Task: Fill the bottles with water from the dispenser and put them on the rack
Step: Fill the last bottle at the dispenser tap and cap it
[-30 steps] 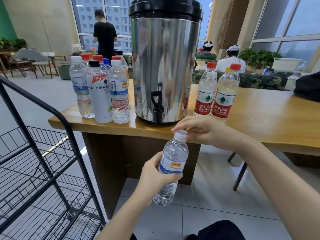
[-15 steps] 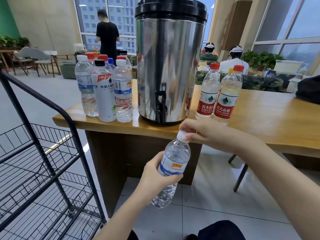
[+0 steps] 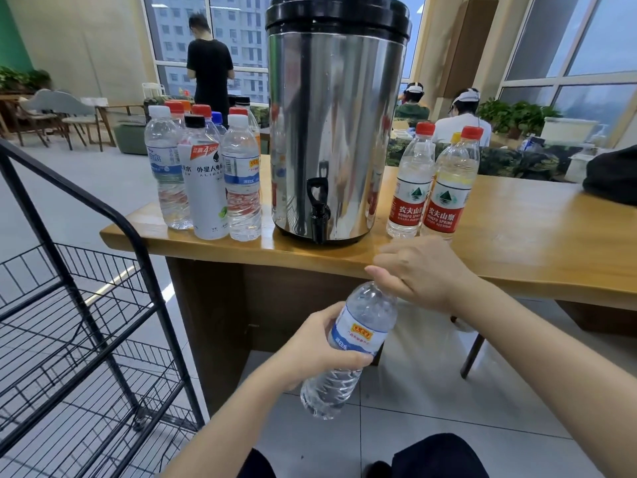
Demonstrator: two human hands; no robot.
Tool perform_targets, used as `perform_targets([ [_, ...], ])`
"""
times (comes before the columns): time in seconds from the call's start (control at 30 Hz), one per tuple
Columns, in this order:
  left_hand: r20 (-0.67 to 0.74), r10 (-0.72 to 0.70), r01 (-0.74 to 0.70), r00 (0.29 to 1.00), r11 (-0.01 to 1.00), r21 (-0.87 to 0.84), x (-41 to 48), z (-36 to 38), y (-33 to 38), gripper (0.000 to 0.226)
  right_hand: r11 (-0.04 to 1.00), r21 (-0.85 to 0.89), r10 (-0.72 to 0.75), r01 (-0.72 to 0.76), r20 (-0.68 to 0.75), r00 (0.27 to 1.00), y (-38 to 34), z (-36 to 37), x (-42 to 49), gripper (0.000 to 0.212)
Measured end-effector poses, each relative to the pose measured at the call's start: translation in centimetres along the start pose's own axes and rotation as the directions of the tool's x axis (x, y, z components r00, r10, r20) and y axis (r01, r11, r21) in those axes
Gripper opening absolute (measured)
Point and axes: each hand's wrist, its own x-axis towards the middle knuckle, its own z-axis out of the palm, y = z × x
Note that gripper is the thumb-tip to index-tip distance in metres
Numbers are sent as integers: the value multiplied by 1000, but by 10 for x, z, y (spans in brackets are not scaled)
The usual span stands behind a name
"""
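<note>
Head view: your left hand (image 3: 319, 351) is gripping the tilted bottle (image 3: 360, 334) round its label. Your right hand (image 3: 422, 270) is curling its fingers (image 3: 386, 281) over the bottle's top. Dispenser (image 3: 336, 132) tap (image 3: 319, 215) is sitting just above those fingers; rack (image 3: 170, 339) is standing well left.
</note>
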Motion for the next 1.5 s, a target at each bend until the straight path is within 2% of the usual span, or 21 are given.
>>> perform_targets([
  [0.07, 27, 8, -9, 1000, 999, 32, 3, 0, 3, 51, 999, 34, -33, 35, -46, 998, 3, -3, 1, 46],
  [0.17, -91, 58, -49, 994, 994, 96, 11, 7, -3, 49, 999, 47, 28, -23, -109, 994, 0, 4, 3, 42],
  [0.27, -174, 91, -72, 981, 991, 114, 15, 12, -12, 48, 997, -14, 79, -81, -89, 993, -6, 10, 6, 45],
  [0.43, -198, 92, -77, 976, 994, 83, 14, 20, -18, 52, 980, -58, 188, -192, -70, 980, -14, 15, 5, 47],
  [0.53, -249, 63, -55, 967, 998, 40, 18, 20, -13, 53, 952, 66, 305, -299, -110, 946, -16, 24, 0, 60],
  [0.63, -258, 57, -51, 965, 998, 31, 20, 18, -4, 54, 917, 244, 352, -315, -125, 928, -16, 26, -8, 59],
  [0.77, -228, 115, -84, 967, 987, 140, 19, 22, -1, 60, 896, 209, 422, -391, -133, 897, -15, 21, -11, 61],
  [0.87, -232, 148, -111, 961, 980, 166, 20, 28, 4, 75, 856, 254, 494, -450, -145, 857, -16, 17, -11, 57],
  [0.97, -134, 150, -124, 979, 975, 186, 27, 27, 12, 90, 821, 328, 547, -468, -213, 809, -10, 6, -13, 47],
  [1.03, -115, 150, -125, 982, 972, 199, 34, 28, 18, 84, 794, 372, 580, -480, -228, 782, 0, -4, -12, 47],
  [1.1, -194, 155, -126, 969, 980, 156, 44, 31, 29, 70, 771, 395, 615, -500, -256, 746, 12, -14, -7, 57],
  [1.17, -266, 187, -163, 946, 981, 108, 60, 33, 47, 62, 688, 550, 674, -473, -244, 697, 25, -21, -3, 57],
  [1.27, -337, 244, -247, 909, 968, 33, 90, 34, 79, 62, 464, 808, 791, -364, -192, 582, 48, -15, -8, 44],
  [1.4, -428, 230, -279, 874, 959, -52, 133, 42, 98, 68, 283, 869, 910, -405, -111, 399, 86, 18, -24, 29],
  [1.5, -490, 182, -243, 853, 968, -62, 163, 48, 92, 63, 173, 834, 936, -524, 25, 350, 113, 37, -21, 57],
])
